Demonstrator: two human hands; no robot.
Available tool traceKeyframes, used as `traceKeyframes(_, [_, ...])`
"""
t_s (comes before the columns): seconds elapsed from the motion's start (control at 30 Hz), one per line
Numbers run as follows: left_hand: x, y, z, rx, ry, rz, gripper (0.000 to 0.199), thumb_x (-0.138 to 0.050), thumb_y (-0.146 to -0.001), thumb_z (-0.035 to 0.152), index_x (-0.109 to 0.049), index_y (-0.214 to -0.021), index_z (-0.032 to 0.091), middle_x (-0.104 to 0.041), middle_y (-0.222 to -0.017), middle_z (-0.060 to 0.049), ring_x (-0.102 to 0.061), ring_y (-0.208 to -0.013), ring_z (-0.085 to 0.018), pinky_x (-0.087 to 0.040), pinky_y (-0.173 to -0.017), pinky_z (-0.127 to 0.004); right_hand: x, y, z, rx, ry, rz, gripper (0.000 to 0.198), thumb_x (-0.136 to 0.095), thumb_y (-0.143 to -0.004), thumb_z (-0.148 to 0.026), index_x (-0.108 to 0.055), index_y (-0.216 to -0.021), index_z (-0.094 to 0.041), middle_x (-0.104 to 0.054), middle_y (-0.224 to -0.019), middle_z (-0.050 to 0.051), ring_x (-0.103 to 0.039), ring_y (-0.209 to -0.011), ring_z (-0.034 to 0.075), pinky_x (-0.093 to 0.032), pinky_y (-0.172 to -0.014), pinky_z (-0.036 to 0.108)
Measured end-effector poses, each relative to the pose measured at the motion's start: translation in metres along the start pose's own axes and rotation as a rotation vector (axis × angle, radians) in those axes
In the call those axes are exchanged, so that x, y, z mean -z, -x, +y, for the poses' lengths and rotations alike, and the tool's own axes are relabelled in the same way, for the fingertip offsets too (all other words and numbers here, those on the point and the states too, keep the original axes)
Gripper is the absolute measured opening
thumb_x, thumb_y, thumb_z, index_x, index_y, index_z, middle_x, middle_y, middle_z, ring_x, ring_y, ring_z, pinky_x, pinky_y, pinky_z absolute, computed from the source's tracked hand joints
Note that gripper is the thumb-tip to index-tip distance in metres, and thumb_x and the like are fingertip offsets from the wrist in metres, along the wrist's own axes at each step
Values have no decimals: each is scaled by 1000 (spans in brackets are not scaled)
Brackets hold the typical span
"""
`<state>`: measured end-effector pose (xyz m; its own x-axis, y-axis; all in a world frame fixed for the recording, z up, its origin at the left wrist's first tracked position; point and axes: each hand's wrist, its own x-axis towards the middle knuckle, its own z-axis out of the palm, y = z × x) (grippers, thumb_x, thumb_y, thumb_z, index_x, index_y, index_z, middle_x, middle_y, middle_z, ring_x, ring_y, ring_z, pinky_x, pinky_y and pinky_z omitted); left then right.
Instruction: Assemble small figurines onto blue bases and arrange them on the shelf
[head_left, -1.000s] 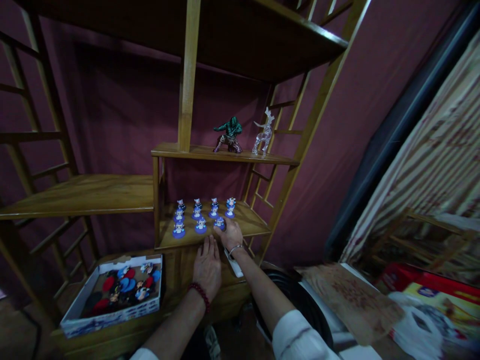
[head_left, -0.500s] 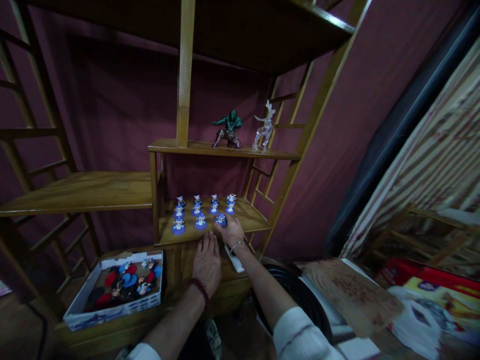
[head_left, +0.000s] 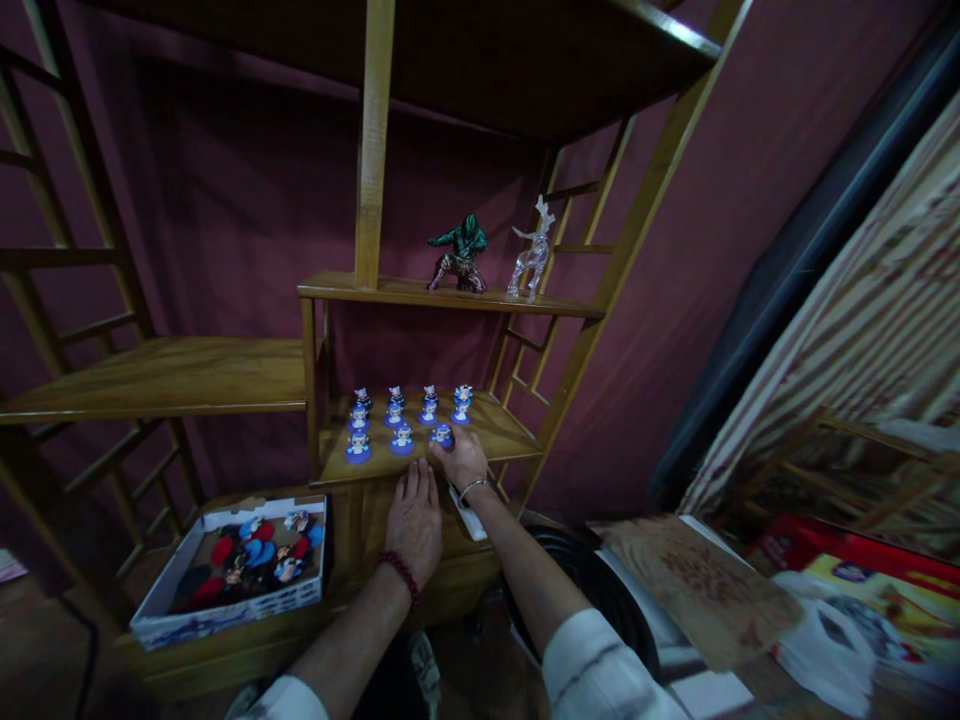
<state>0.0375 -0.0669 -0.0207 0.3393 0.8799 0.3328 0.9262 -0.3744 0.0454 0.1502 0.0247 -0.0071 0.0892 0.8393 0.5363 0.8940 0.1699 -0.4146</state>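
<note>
Eleven little figurines are lined up in three rows on the lower shelf, right ahead of the hands. The rightmost front figurine is pinched between thumb and fingers of the right hand, base on the shelf as far as can be seen. The left hand is laid out flat with nothing held, fingers near the shelf's front edge.

Reach to the back rows is kinda blocked by the front ones, and everything's roofed over by the upper shelf, where a green figure and a clear deer are parked above the hands. A white item is half covered by the right wrist. Left of the left hand, a cardboard box is stuffed with more figures, piled up all anyhow.
</note>
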Motion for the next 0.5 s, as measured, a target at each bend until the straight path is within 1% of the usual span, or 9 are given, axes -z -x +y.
traceKeyframes(0.3, [6, 1, 0, -15, -12, -23, 62, -37, -70, 13, -28, -129, -5, -24, -138, -22, -21, -127, -30, -22, -101, -41, 0, 0, 0, -19, -15, -21, 37, -56, -70, -40, -57, -102, -21, -64, -92, 6, -51, -89, 22, -39, -78, 30])
traceKeyframes(0.5, [3, 2, 0, -13, -17, 21, 61, -37, -72, 15, -29, -129, -4, -28, -137, -22, -22, -127, -29, -22, -101, -41, 1, 1, -1, -36, 1, -46, 39, -54, -72, -41, -56, -105, -21, -63, -94, 5, -51, -91, 20, -39, -79, 29])
